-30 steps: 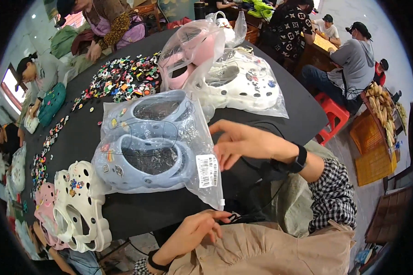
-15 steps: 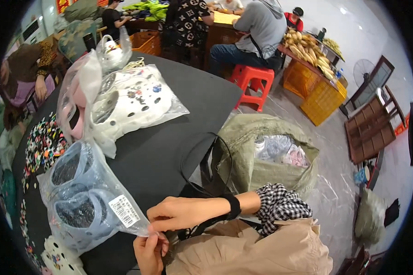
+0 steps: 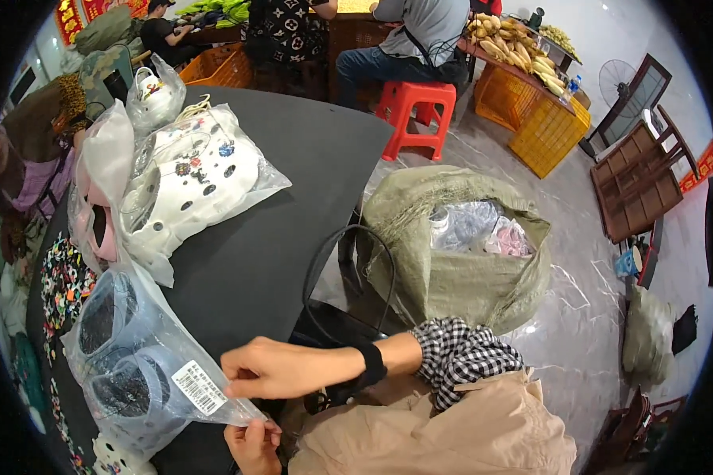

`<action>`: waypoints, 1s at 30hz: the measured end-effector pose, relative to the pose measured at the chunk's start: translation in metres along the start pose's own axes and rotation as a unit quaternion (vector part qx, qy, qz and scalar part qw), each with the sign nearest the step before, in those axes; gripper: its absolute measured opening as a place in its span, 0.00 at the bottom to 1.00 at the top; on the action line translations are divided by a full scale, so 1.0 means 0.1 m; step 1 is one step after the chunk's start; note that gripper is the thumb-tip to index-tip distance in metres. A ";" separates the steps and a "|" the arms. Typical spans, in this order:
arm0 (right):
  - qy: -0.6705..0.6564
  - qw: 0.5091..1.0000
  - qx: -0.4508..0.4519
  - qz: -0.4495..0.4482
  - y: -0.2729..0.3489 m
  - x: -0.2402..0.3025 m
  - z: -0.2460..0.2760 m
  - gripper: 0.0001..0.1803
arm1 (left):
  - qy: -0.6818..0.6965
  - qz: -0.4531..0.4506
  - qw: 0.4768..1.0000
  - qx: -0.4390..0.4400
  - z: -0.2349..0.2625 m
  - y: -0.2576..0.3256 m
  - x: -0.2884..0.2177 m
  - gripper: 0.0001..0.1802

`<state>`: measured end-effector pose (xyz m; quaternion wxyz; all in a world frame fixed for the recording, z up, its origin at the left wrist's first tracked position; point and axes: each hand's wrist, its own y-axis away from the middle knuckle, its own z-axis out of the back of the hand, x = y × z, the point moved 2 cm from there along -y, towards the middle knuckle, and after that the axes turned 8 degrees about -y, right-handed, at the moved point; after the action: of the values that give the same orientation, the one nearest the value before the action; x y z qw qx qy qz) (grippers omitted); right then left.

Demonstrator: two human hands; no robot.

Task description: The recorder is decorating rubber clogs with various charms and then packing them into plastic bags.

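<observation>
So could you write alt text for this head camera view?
Two bare hands, right hand and left hand, pinch the corner of a clear plastic bag holding pale blue clogs on a black table. An open green sack stands nearby.

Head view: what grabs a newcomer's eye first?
Both hands pinch the corner of a clear bag of pale blue clogs at the black table's near edge: the right hand from above, the left hand from below. Behind it lies a bag of white clogs. On the floor to the right stands an open green sack.
</observation>
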<state>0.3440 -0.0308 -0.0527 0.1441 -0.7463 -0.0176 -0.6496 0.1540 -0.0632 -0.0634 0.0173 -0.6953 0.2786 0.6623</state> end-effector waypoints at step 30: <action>0.132 0.985 -0.028 -0.107 -1.98 0.08 0.57 0.15 | -0.028 0.087 0.989 0.119 0.30 0.04 0.67 0.07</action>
<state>0.3577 0.1708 -0.0137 0.0536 -0.6514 -0.0595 -0.7545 0.1227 -0.0794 -0.1281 0.0499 -0.6424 0.4143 0.6428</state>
